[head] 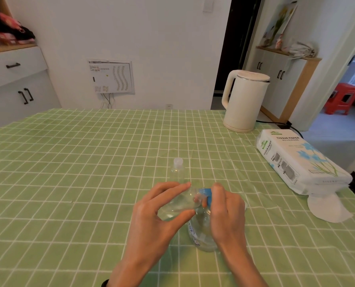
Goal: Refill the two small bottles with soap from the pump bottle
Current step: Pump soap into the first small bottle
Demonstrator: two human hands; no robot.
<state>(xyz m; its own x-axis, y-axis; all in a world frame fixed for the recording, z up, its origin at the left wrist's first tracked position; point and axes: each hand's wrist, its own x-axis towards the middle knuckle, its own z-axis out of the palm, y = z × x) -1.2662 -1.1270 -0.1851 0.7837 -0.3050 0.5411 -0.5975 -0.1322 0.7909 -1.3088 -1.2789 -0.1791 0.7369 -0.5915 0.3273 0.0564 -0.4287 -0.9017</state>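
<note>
My left hand [151, 216] fingers grip a tilted small bottle [180, 205] at the pump bottle [201, 233]. My right hand [226, 210] fingers clasp its head. A capped bottle [177, 170] stands behind it.

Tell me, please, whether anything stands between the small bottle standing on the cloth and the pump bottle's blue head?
Yes. The left hand and the other small bottle it holds lie between the standing small bottle and the blue pump head. The standing bottle's white cap is also on.
</note>
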